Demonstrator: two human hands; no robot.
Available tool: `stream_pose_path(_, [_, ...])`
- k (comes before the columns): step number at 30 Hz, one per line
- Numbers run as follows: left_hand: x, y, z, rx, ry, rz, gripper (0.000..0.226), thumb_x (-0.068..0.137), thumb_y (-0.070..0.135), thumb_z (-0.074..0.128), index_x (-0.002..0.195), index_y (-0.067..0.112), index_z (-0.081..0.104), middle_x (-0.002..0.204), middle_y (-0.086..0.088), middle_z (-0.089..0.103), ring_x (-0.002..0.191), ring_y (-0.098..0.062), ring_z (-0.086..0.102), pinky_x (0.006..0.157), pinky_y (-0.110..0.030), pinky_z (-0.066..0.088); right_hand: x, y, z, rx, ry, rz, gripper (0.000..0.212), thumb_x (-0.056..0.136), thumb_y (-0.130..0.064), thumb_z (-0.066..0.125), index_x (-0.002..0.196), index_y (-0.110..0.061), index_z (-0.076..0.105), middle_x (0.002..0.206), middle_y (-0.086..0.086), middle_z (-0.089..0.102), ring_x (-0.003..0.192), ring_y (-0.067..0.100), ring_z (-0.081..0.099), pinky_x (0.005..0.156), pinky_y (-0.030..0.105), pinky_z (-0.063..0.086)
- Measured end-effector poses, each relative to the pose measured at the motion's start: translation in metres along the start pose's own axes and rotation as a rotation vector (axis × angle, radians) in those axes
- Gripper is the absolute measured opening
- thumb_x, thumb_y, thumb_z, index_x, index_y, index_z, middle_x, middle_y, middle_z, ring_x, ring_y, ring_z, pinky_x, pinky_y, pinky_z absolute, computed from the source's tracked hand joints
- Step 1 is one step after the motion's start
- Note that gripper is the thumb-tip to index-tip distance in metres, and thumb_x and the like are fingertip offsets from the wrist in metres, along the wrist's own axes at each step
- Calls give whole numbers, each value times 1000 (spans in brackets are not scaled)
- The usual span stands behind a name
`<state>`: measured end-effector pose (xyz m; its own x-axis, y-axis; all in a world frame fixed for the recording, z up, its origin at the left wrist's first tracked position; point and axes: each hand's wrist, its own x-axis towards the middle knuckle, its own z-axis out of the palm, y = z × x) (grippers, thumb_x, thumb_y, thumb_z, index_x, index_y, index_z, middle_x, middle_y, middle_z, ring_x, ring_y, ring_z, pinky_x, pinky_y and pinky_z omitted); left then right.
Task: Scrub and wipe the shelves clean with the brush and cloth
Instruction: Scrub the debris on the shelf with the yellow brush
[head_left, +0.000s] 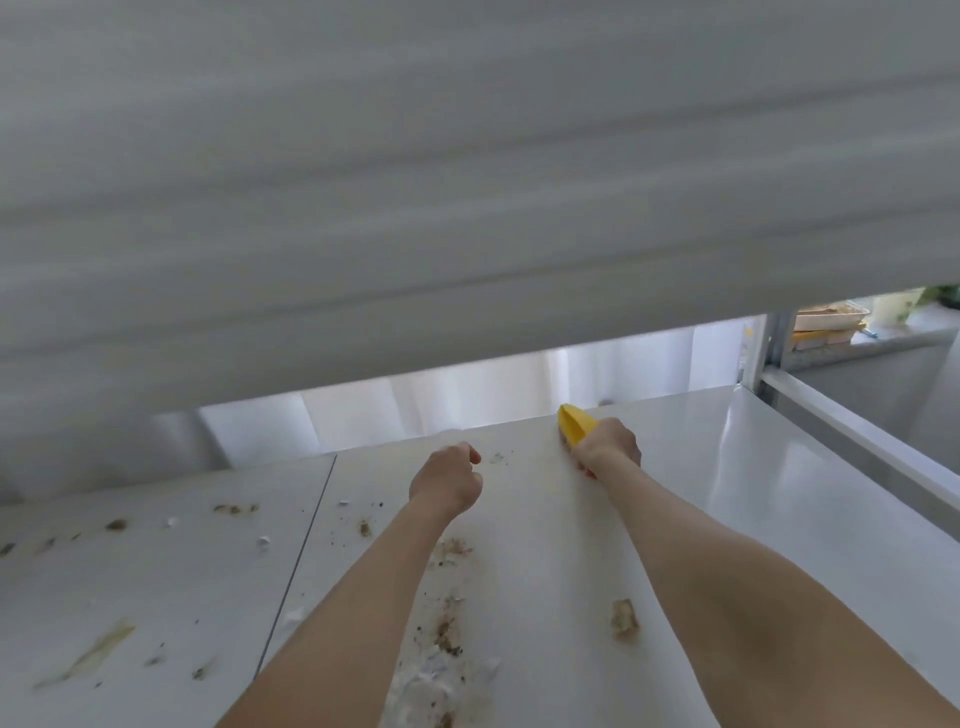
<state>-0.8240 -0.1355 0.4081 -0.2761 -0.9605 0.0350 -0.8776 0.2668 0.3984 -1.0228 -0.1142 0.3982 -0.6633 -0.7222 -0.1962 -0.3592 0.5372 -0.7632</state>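
Where the right hand (610, 447) lies: at the end of a straight arm, far across the white shelf (727, 493), fingers wrapped round the yellow brush (574, 426).
Brush: low on the shelf near its back edge, its tip pointing away and left past the knuckles.
Left hand (449, 480): just left of the right and well apart from the brush, back upward, fingers curled under; nothing shows in them.
Dirt: brown crumbs (447, 551) run between the forearms toward the camera; a brown lump (623, 616) lies beside the right forearm; a yellowish smear (88, 654) and scattered specks mark the left panel.
Seam (306, 551): a dark line that splits the shelf into left and right panels, left of both arms.
Overhead: the blurred shelf above (467, 182) hangs low, leaving a narrow slot over the hands.
Right edge: a raised rim (857, 447) ends at a metal post (774, 343).
Beyond the post: stacked trays (826, 322) on a counter.
Open room: bare surface between the right hand and the rim.
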Motion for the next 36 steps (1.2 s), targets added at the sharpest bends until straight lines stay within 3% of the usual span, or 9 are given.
stream_pose_path(7, [-16, -28, -23, 26, 17, -94, 34, 91, 14, 46, 124, 17, 54, 124, -4, 58, 114, -21, 54, 92, -32, 47, -56, -41, 64, -205, -222, -184, 29, 87, -21, 59, 114, -10, 60, 120, 11, 61, 110, 30, 60, 89, 36, 50])
stream_pose_path(13, [-43, -28, -37, 57, 15, -132, 36, 88, 12, 49, 123, 16, 55, 121, -7, 60, 108, -24, 57, 88, -34, 51, -108, -45, 83, -233, -388, -251, 16, 79, -12, 67, 92, -10, 58, 97, 9, 63, 86, 25, 63, 71, 32, 54])
stream_pose_path(15, [-50, -27, -43, 53, 24, -132, 35, 89, 13, 48, 123, 16, 55, 122, -6, 60, 109, -23, 56, 91, -35, 50, -107, -38, 71, -183, -364, -248, 22, 80, -19, 66, 99, -9, 63, 101, 11, 65, 91, 27, 64, 74, 32, 54])
stream_pose_path(19, [-60, -28, -50, 36, 37, -146, 34, 92, 14, 46, 125, 14, 54, 123, -5, 59, 113, -22, 55, 93, -35, 48, -79, -19, 19, -89, -133, -159, 40, 86, -40, 61, 112, -9, 65, 112, 13, 67, 105, 29, 64, 89, 34, 51])
stream_pose_path(22, [-65, -30, -42, 29, 18, -143, 35, 92, 14, 46, 127, 13, 52, 124, -5, 58, 113, -22, 55, 92, -36, 49, -55, 1, -9, -88, -18, -70, 27, 87, -28, 58, 105, -8, 63, 110, 15, 68, 101, 30, 64, 89, 37, 52])
stream_pose_path(24, [-66, -32, -36, 27, -7, -144, 35, 93, 14, 46, 127, 14, 52, 125, -5, 58, 113, -22, 55, 92, -36, 49, -54, 9, -7, -153, -42, -60, 22, 85, -22, 60, 101, -7, 61, 110, 14, 66, 101, 31, 64, 86, 37, 52])
stream_pose_path(29, [-70, -37, -29, 21, -53, -152, 35, 92, 16, 47, 127, 15, 52, 125, -5, 57, 111, -21, 55, 92, -35, 48, -90, -10, 32, -228, -213, -179, 35, 83, -29, 64, 110, -7, 61, 113, 13, 64, 101, 31, 64, 88, 40, 54])
stream_pose_path(36, [-91, -36, -38, 27, -51, -187, 32, 89, 18, 52, 120, 13, 56, 120, -7, 61, 107, -24, 57, 91, -37, 50, -154, -20, 69, -293, -369, -305, 19, 88, -21, 57, 103, -12, 62, 106, 10, 66, 95, 29, 65, 79, 34, 53])
